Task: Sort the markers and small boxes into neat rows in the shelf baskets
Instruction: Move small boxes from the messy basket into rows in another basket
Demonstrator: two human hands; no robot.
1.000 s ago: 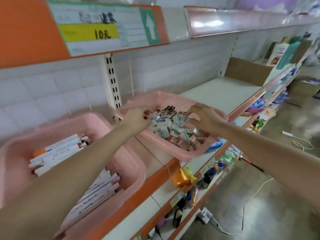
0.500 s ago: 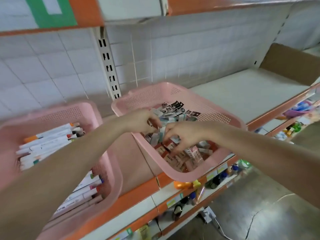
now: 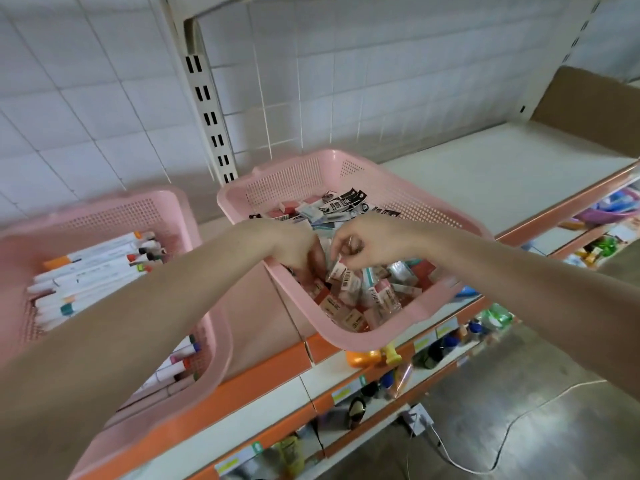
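White tiling point(image 3: 381, 81) backs the box basket point(image 3: 287, 168); inside it our right hand point(image 3: 377, 244) pinches 1 small box point(image 3: 337, 270), likely for aligning; the left hand point(image 3: 294, 247) grip we cannot tell.

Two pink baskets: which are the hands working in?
The right basket, heaped with small boxes, left hand and right hand in it; the left basket holds markers.

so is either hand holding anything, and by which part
The right hand pinches a small white and pink cardboard box by its top end. The left hand is curled among the other boxes; its hold is hidden.
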